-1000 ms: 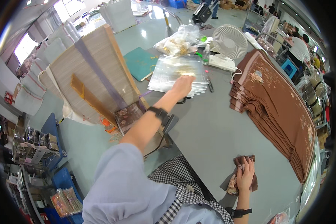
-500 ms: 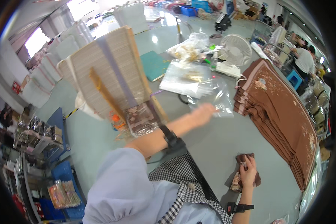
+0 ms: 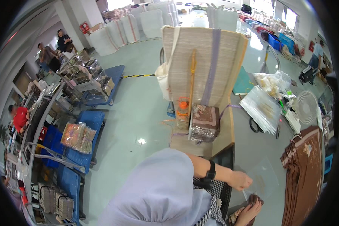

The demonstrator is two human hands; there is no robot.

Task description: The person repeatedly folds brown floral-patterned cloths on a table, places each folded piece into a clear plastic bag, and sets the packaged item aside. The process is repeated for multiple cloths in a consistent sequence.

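Note:
My left hand point(image 3: 240, 180) is closed, its fingers pinched on the edge of a clear plastic bag point(image 3: 265, 177) that lies across the grey table. Just below it, my right hand point(image 3: 250, 213) grips a folded brown floral cloth point(image 3: 255, 199). The cloth's upper end is at the bag's near edge; whether any of it is inside, I cannot tell. To the right lies a layered pile of brown floral cloth point(image 3: 303, 177). Beyond my left arm, a stack of bagged folded brown cloths point(image 3: 205, 122) stands in a tall board-backed holder point(image 3: 229, 135).
Clear bags point(image 3: 261, 109), black scissors point(image 3: 255, 125) and a white fan point(image 3: 307, 107) are on the table's far side. An orange-capped bottle point(image 3: 182, 115) stands beside the bagged stack. Blue trolleys point(image 3: 96, 122) with bundles line the left floor. Several people are farther off.
My left hand has come back from the pile of bags with a clear bag, close to my right hand. The right hand keeps the cloth. The view has swung left.

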